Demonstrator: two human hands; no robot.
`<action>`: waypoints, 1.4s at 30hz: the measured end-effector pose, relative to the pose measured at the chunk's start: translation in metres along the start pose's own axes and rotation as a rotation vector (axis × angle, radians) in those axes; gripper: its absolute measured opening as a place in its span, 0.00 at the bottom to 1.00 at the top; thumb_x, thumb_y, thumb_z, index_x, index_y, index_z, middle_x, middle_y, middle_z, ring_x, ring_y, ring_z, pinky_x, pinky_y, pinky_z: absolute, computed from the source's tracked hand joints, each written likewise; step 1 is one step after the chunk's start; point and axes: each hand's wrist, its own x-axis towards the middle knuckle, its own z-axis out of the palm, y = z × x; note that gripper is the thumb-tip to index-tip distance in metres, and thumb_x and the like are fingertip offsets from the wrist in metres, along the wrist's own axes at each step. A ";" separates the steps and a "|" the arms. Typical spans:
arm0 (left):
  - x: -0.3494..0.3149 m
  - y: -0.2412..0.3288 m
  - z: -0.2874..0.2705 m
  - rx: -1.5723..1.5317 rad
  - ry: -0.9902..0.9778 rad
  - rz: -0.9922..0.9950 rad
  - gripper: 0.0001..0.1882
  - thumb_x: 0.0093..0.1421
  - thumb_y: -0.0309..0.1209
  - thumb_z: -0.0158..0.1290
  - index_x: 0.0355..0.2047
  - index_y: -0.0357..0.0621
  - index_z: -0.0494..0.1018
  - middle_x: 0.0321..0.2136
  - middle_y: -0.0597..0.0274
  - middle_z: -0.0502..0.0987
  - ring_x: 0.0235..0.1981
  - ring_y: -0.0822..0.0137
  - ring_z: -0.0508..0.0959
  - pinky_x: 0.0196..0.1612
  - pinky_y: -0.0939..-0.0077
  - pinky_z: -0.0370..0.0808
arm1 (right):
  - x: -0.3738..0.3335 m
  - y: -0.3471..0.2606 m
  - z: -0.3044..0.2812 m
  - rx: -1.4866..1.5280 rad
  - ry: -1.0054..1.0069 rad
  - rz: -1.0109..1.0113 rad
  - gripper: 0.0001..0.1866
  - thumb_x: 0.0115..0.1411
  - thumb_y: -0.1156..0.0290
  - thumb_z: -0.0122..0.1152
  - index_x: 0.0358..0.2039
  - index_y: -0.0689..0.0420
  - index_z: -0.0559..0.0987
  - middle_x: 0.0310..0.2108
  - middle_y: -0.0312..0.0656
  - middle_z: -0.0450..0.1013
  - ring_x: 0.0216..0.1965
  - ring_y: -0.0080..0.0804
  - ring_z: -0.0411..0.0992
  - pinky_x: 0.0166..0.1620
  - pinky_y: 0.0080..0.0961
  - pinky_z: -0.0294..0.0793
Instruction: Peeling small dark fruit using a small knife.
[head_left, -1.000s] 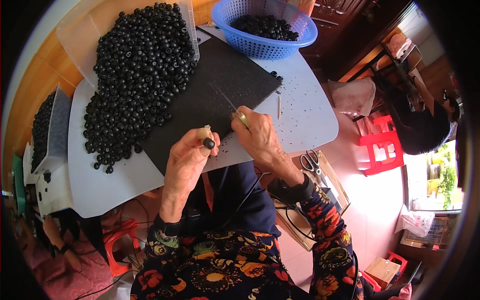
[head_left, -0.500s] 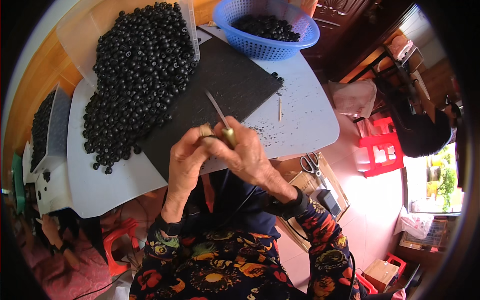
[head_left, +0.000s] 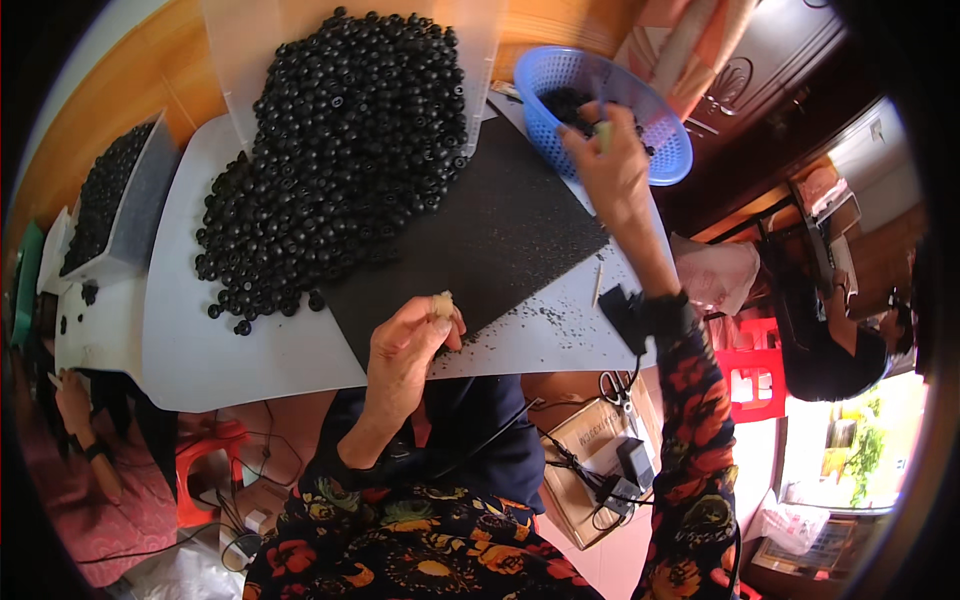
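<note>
The right hand (head_left: 618,175) is stretched to the far right over a blue, perforated, oval plastic basket (head_left: 679,164), its fingers bent around a slim, pale green handle (head_left: 604,138); motion blurs the fingertips, so whether they also grip anything else cannot be told. Inside the basket lie small, round, glossy black beads (head_left: 566,103). The left hand (head_left: 398,348) is at the near edge of a white, round-cornered table (head_left: 265,365), thumb and fingers drawn together with a small, pale tan piece (head_left: 442,304) at their tips; whether it is pinched or wrapped on a finger cannot be told. A large heap of similar black beads (head_left: 350,150) covers the far left of the table, spilling nearward from a clear plastic bin (head_left: 481,70). Right of the heap lies a flat, black, straight-edged mat (head_left: 500,205), partly under the beads. Fine dark crumbs (head_left: 545,320) are scattered along the mat's near right edge and on the white surface, where a thin, pale stick (head_left: 598,285) also lies, near the right rim.
</note>
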 end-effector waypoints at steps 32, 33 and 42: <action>0.016 0.013 0.001 -0.062 -0.009 -0.144 0.08 0.58 0.22 0.48 0.39 0.36 0.72 0.30 0.65 0.73 0.32 0.76 0.71 0.38 0.82 0.68 | -0.137 -0.036 0.006 0.609 -0.445 -0.079 0.08 0.54 0.80 0.51 0.35 0.61 0.74 0.23 0.43 0.71 0.26 0.29 0.73 0.31 0.26 0.72; 0.016 0.013 0.002 -0.044 -0.017 -0.122 0.09 0.58 0.22 0.48 0.39 0.36 0.71 0.30 0.65 0.73 0.33 0.76 0.71 0.39 0.81 0.68 | -0.138 -0.032 0.002 0.477 -0.441 0.043 0.07 0.55 0.78 0.49 0.35 0.61 0.74 0.20 0.41 0.69 0.24 0.26 0.72 0.29 0.25 0.71; 0.018 0.004 0.003 -0.062 -0.112 -0.054 0.08 0.57 0.22 0.50 0.38 0.38 0.72 0.32 0.66 0.72 0.35 0.75 0.70 0.42 0.80 0.67 | -0.161 -0.012 0.005 0.189 -0.435 -0.109 0.10 0.54 0.71 0.58 0.26 0.60 0.66 0.18 0.50 0.69 0.22 0.52 0.70 0.23 0.39 0.68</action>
